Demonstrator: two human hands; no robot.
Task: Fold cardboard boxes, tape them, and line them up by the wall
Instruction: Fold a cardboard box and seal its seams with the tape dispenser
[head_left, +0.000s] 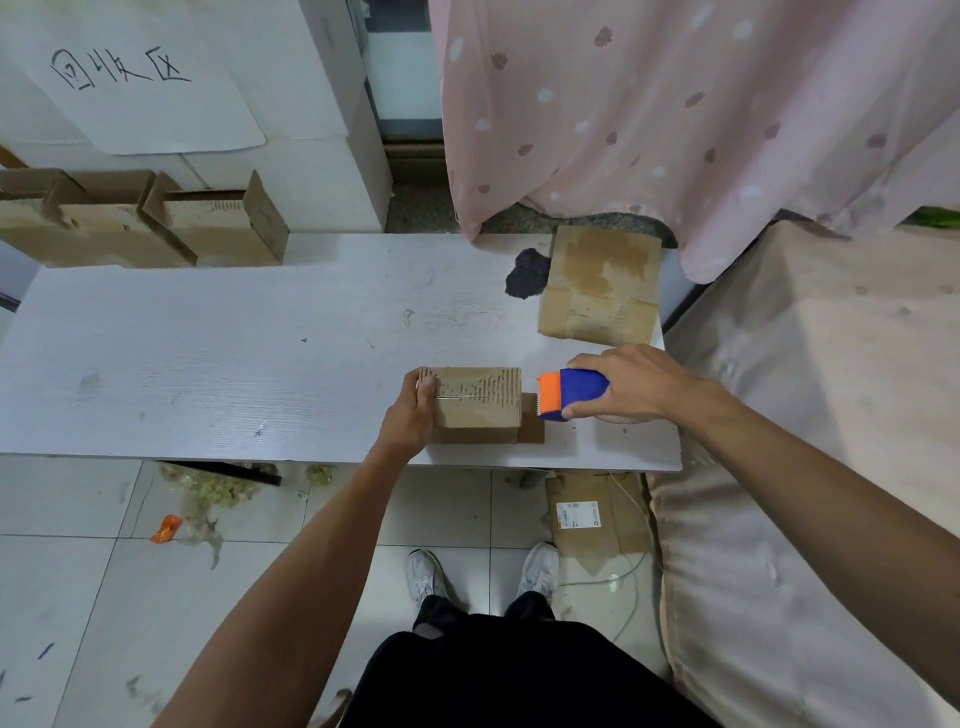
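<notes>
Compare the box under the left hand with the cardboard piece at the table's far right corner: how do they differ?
The box is folded up with its top flaps closed; the cardboard piece lies flat. The left hand holds the box; no hand touches the cardboard piece. Both are brown cardboard on the white table.

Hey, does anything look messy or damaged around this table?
Yes. The table has a dark ragged patch beside the flattened cardboard, like chipped surface. On the floor lie crumpled scraps and an orange wrapper.
</notes>
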